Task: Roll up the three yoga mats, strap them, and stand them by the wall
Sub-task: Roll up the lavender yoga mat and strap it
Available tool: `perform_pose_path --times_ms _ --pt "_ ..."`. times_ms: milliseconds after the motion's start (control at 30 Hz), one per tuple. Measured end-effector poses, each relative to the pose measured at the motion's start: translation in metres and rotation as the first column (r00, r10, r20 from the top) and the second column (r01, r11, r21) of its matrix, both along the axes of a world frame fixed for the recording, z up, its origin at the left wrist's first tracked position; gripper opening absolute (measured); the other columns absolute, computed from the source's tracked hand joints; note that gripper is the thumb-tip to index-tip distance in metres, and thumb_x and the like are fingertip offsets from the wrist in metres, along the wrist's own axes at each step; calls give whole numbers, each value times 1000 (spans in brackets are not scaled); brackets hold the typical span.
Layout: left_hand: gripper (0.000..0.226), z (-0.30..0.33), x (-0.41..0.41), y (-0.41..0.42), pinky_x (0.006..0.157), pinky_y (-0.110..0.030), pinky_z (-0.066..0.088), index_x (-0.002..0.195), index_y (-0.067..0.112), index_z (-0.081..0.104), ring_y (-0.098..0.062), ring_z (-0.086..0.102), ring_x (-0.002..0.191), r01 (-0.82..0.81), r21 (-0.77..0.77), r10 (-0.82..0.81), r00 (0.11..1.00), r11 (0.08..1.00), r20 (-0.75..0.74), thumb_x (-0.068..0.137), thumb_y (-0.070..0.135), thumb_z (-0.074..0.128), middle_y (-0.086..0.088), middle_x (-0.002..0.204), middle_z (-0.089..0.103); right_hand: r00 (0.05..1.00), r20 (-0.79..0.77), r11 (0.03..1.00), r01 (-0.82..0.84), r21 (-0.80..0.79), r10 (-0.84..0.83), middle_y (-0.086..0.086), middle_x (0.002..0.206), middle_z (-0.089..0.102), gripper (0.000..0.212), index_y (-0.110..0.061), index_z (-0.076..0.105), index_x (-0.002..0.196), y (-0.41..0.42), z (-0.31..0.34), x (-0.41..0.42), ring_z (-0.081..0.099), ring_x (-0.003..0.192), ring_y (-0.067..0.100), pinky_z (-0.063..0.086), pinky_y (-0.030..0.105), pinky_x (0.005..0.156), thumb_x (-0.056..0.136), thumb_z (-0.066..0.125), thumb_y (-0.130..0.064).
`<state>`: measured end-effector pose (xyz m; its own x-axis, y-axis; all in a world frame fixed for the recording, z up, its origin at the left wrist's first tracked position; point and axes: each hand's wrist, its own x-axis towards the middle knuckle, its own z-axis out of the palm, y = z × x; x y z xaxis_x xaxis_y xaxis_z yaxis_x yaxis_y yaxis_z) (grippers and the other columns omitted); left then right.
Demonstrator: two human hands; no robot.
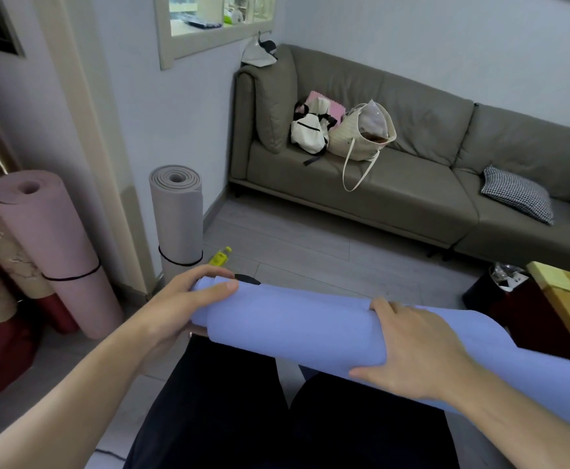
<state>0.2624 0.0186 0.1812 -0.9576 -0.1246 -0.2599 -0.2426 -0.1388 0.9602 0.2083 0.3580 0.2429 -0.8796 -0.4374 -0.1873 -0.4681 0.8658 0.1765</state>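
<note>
- We hold the blue mat [293, 319] rolled, lying across our lap, near centre, running off to the right.
- We judge it light, soft foam, springy; likely to unroll if released. Best held mid-roll and at the end.
- Left hand [189, 299] grip: fingers curled over the roll's left end.
- Right hand [415, 346] grip: wrapped round mid-roll, thumb beneath.
- Pink mat [57, 245] and grey mat [177, 211] stand strapped by the far-left wall.
</note>
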Motion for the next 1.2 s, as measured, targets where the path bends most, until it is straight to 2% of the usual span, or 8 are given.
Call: perform_pose_path --times_ms 100,167,300,400,633,833,1000,1200 --pt "38 2 -13 4 64 -34 62 109 19 72 -20 77 89 -116 -67 116 993 991 -12 78 35 89 0 103 77 983 -173 998 -66 -3 65 -12 98 58 78 -31 35 100 -3 -2 -11 56 87 18 35 34 74 62 54 -96" --pt "34 4 -17 5 64 -32 60 107 15 72 -25 76 93 -160 -39 157 985 986 -73 80 28 89 -4 106 77 987 -151 997 -66 -33 61 -14 101 55 84 -32 37 103 -2 1 -16 56 91 17 38 34 77 56 56 -98" --pt "42 4 -13 0 73 -29 58 106 19 72 -18 74 99 -132 -42 123 980 990 -158 72 24 95 3 115 74 984 175 997 9 -71 3 -26 115 46 94 -46 35 122 13 19 -23 51 103 7 43 31 85 47 67 -94" --pt "52 -4 -10 -3 79 -31 58 108 19 70 -17 72 100 -112 -1 110 977 994 -181 65 25 98 0 121 72 909 412 985 122 -120 -63 -28 120 57 88 -51 43 124 29 34 -33 57 107 -1 50 32 95 49 75 -86" --pt "65 -13 -9 -6 80 -34 58 112 14 65 -19 69 106 -58 95 78 973 994 -218 56 24 97 2 122 67 817 565 990 144 -8 -114 -30 121 61 94 -52 45 131 50 60 -46 59 109 -5 48 20 94 51 93 -63" --pt "68 -17 -10 4 74 -36 57 125 16 62 -27 69 100 -5 262 44 989 965 -144 66 39 87 -17 124 66 995 97 995 13 102 -23 -22 95 57 78 -47 37 113 60 64 -41 57 91 5 51 36 81 52 65 -86" --pt "51 -14 -11 29 80 -40 56 128 30 65 -26 74 104 -44 357 83 992 933 -95 82 36 86 -7 130 71 963 -229 974 -96 204 143 -13 85 52 74 -36 44 108 67 60 -43 61 84 19 37 37 66 52 63 -80" --pt "49 -12 -9 54 81 -39 63 129 35 63 -28 76 101 -73 372 108 991 925 -75 83 28 78 -7 118 75 883 -411 973 -181 146 226 3 77 55 57 -14 60 95 83 41 -39 57 69 34 47 46 62 53 78 -49"
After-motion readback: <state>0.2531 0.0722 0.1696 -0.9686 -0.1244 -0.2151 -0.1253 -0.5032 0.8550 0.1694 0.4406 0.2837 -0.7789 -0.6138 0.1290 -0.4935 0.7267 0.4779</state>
